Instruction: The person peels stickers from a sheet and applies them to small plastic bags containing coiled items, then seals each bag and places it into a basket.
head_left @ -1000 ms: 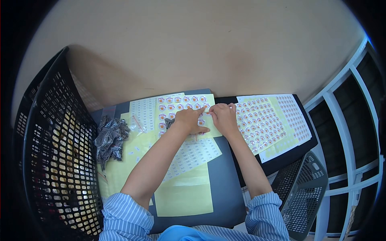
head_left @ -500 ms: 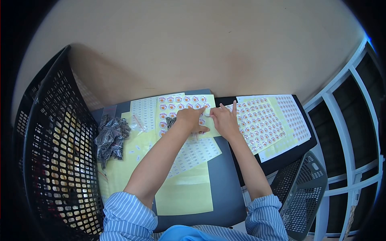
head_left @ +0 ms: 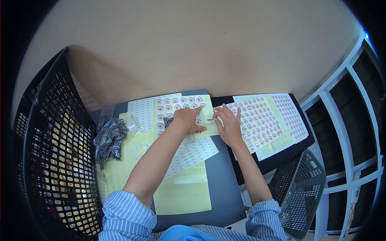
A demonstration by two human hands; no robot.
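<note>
My left hand [head_left: 187, 119] lies over a sheet of round stickers [head_left: 164, 101], its index finger and thumb stretched apart on the paper. Partly under this hand is a grey patterned bundle [head_left: 167, 122]; a thin red line by the thumb looks like the seal of a clear bag. To the right, my right hand [head_left: 228, 123] is just above the sheet's right edge. Its thumb and index finger pinch a small pale sticker [head_left: 210, 119], seen nearly edge-on, while the other fingers are raised.
Grey patterned bundles in clear bags [head_left: 108, 138] are heaped at left beside a tall black basket [head_left: 60, 152]. A printed label sheet [head_left: 191, 154] lies in front. More sticker sheets [head_left: 257, 120] are on the right, above a dark green basket [head_left: 303, 193]. A wall rises behind.
My right hand has drawn slightly right and away from the left hand, with the small pale sticker at its fingertips. The left hand has stayed in place on the sheet.
</note>
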